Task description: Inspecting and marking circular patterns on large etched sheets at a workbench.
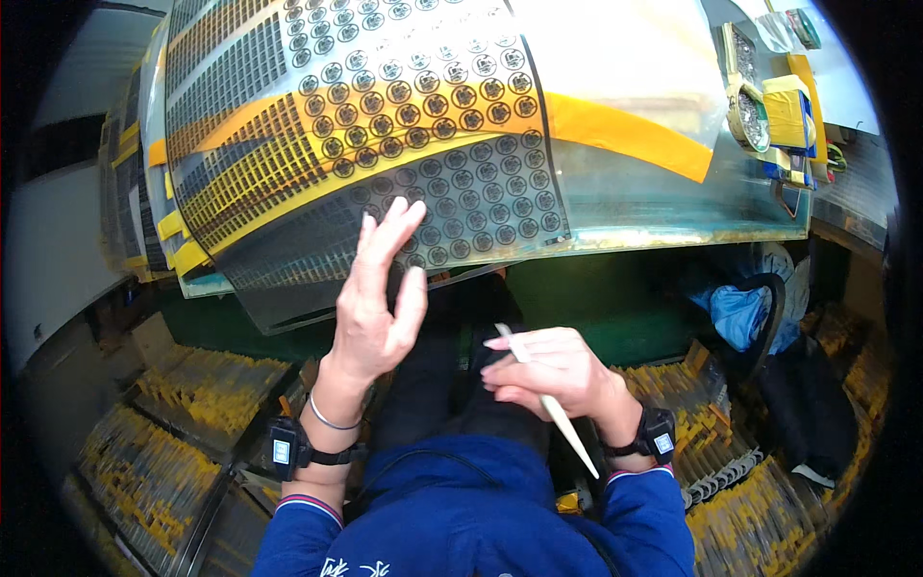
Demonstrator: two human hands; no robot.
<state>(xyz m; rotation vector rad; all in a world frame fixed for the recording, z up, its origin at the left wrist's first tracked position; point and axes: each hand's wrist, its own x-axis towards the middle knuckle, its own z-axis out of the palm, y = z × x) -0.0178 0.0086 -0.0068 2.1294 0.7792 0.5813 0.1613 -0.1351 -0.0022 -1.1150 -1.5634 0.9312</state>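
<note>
A clear film sheet (461,207) printed with rows of dark round emblems and small marks lies on a glass-topped table (635,207), its near edge overhanging the front. Fingers spread, my left hand (373,313) is at that near edge, the fingertips over the printed circles; whether they touch the film I cannot tell. Lower and to the right, my right hand (553,370) is closed round a thin off-white stick (572,438) with a tapered end pointing down toward me. Its other end pokes out past my fingertips. An orange strip (625,135) runs across the sheet and beyond its right edge.
At the table's right stand a yellow-and-blue block (788,115) and a round tray of small bits (748,117). Racks of yellow-edged sheets (207,385) fill both sides below. A light blue bag (740,313) lies at the right, beside a dark curved handle.
</note>
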